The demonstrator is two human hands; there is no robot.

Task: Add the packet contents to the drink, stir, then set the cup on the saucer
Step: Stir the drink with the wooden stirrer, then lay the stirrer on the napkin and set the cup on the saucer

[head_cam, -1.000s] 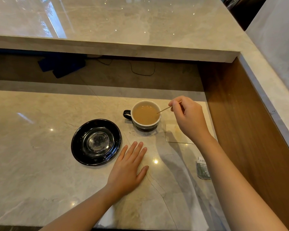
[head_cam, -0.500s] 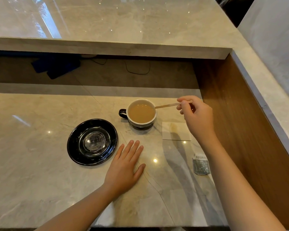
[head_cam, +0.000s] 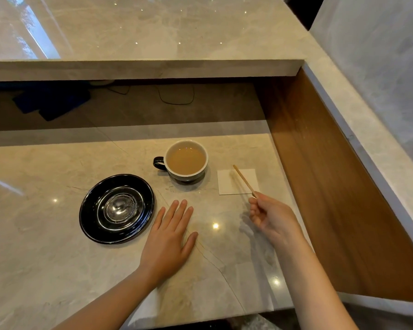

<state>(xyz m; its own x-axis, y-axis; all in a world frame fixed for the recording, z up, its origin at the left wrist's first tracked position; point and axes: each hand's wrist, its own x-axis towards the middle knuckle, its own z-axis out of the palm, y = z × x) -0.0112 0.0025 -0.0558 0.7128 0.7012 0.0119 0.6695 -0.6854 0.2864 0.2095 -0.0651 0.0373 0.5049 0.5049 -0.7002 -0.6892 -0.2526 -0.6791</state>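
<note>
Head view, 1 entry. Cup (head_cam: 186, 160) of tan drink: stands on the surface (head_cam: 45, 246), handle toward the saucer (head_cam: 116, 208), just apart from it. Left hand (head_cam: 168, 241): flat, open, empty, nearer both cup and saucer. Right hand (head_cam: 271, 216): pinching the stir stick (head_cam: 244, 180) over the napkin (head_cam: 229, 184), long axis angled up-left toward the cup.
</note>
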